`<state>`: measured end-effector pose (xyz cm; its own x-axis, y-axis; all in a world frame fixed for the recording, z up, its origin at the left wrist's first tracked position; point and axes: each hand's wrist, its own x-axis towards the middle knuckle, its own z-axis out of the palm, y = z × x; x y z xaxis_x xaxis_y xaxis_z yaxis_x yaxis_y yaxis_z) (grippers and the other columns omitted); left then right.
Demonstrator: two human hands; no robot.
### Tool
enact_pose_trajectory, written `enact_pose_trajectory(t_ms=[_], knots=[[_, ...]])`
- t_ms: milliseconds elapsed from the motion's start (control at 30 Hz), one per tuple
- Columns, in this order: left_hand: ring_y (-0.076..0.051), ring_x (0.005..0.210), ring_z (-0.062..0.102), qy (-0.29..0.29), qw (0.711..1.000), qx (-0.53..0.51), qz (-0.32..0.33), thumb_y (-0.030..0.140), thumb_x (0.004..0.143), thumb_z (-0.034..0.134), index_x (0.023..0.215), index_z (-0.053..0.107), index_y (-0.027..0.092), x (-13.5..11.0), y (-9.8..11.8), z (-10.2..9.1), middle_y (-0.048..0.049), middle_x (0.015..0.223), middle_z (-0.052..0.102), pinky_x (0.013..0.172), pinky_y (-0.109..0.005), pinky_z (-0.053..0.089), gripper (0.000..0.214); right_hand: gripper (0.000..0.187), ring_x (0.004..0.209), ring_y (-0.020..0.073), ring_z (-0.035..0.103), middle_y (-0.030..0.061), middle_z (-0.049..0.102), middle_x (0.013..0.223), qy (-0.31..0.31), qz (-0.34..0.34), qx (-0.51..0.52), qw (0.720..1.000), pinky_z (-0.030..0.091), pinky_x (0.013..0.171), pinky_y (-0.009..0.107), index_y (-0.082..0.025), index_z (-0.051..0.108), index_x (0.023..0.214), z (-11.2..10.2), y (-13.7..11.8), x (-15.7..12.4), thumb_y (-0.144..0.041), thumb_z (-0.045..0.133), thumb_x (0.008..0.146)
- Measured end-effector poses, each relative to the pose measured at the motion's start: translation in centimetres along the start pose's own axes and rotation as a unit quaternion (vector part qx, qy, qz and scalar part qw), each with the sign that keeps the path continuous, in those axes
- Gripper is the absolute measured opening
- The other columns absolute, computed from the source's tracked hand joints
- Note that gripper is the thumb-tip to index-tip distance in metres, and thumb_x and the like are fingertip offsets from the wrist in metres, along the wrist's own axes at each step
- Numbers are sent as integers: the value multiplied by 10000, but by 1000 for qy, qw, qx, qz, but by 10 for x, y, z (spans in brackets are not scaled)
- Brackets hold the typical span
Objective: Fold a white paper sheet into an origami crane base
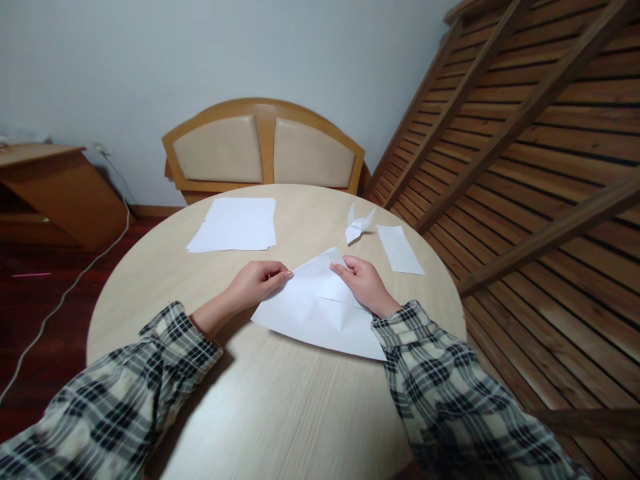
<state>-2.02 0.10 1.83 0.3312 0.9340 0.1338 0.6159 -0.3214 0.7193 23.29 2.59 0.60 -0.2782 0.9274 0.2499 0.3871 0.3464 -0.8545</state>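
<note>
So the creased white paper sheet (305, 310) sits between the left hand (257, 283), which is pinching its edge at 10 o'clock, and the right hand (367, 287), gripping it near 1. Small white folded-paper figure (355, 229) at the right hand's 12, on the round pale-wood surface (255, 407).

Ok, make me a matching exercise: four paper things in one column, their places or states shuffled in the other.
1. Stack
2. Figure
3. Strip
4. Sheet

A. Flat, near the right edge of the table
B. Held in the left hand and right hand
C. Flat, far side, left of centre
D. Folded into points

Pairs: 1-C, 2-D, 3-A, 4-B
</note>
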Motion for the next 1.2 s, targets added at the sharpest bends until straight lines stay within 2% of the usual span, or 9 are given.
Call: enact_pose_trajectory(t_ms=[133, 300, 533, 833, 933, 1067, 1200], knots=[[-129, 576, 477, 17, 998, 52, 7, 409, 913, 482, 781, 665, 148, 1, -4, -2, -19, 654, 596, 523, -254, 329, 345, 368, 599, 134, 414, -16, 456, 633, 20, -3, -14, 1000, 313, 554, 274, -172, 570, 698, -1, 2, 2, -502, 559, 859], [-130, 595, 499, -1, 1000, 17, -2, 480, 895, 515, 782, 659, 148, -3, -8, -9, -17, 670, 601, 535, -249, 347, 380, 406, 605, 139, 413, -8, 471, 648, 43, 0, -1, 999, 323, 548, 280, -176, 562, 704, -6, 4, 4, -557, 560, 847], [-143, 631, 515, 15, 1000, -8, -11, 438, 851, 571, 816, 673, 140, -6, -1, -10, -37, 715, 632, 547, -253, 359, 316, 401, 644, 156, 464, 13, 529, 690, 56, -2, 7, 998, 359, 574, 281, -174, 595, 752, -8, 8, 5, -564, 568, 841], [-149, 660, 531, 22, 999, -31, -13, 446, 848, 585, 830, 665, 143, -5, 2, -10, -41, 739, 631, 565, -254, 386, 314, 400, 630, 150, 451, 13, 518, 689, 48, -2, 5, 999, 347, 574, 286, -169, 586, 746, -8, 7, 5, -554, 552, 852], [-146, 661, 529, 32, 998, -57, -14, 423, 847, 596, 849, 653, 154, -6, 6, -10, -31, 749, 625, 557, -248, 387, 275, 415, 628, 151, 444, 7, 502, 672, 37, -3, 1, 999, 341, 569, 282, -177, 577, 731, -7, 6, 4, -576, 553, 846], [-135, 618, 500, 20, 994, -104, -32, 390, 867, 572, 783, 623, 160, -8, 11, -10, -16, 691, 582, 522, -239, 379, 250, 423, 611, 141, 418, -8, 461, 653, 24, -2, 2, 1000, 325, 559, 277, -183, 547, 705, -5, 4, 3, -582, 551, 844], [-126, 599, 484, 37, 988, -145, -38, 386, 873, 571, 780, 599, 163, -8, 8, -9, -14, 682, 562, 504, -233, 376, 243, 450, 601, 135, 386, -20, 408, 642, 17, -5, 12, 1000, 306, 547, 272, -197, 495, 682, -5, 5, 4, -615, 529, 843]])
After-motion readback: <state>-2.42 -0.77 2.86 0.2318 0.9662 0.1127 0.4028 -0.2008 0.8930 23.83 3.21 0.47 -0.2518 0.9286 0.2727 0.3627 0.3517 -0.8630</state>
